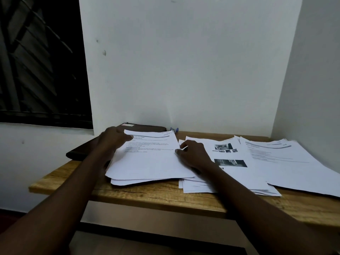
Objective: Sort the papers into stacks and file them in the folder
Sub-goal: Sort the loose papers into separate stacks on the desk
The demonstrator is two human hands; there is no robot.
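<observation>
Three piles of printed white papers lie on a wooden table (150,195). The left stack (150,161) partly overlies a dark folder (81,150) at the table's far left. My left hand (112,139) grips that stack's upper left edge, thumb on the top sheet. At the stack's right edge, my right hand (193,154) has its fingers curled onto the paper. A middle pile (230,168) with photo prints lies to the right. The right pile (287,162) shows text and reaches the table's right end.
A white wall stands right behind the table, and another wall closes the right side. A dark window (40,59) is at the upper left. A small blue object (173,129) sits by the wall behind the left stack. The table's front edge runs across the frame.
</observation>
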